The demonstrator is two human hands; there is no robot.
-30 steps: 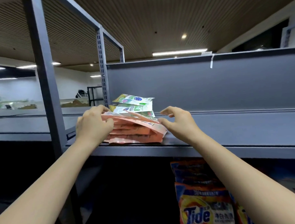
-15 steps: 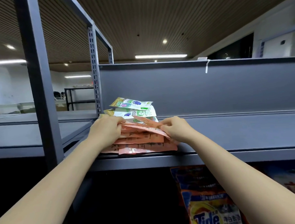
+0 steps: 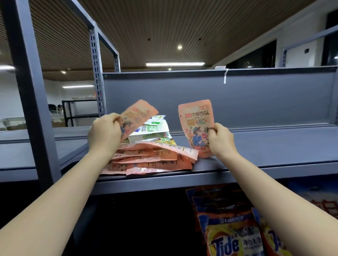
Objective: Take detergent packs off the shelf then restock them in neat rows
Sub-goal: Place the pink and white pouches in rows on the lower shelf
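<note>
Gripping one pink pack upright, right hand, left hand pinching another pink pack above the pile

Two pink detergent packs are lifted, one in the left hand at 10 o'clock and one in the right hand at 2 o'clock. The pile holds at least four more pink packs and about three green-white ones. Two Tide bags show at 5 o'clock.

A brown slatted ceiling carries a long strip light and round spotlights. White walls stand far left; a dark window sits upper right.
</note>
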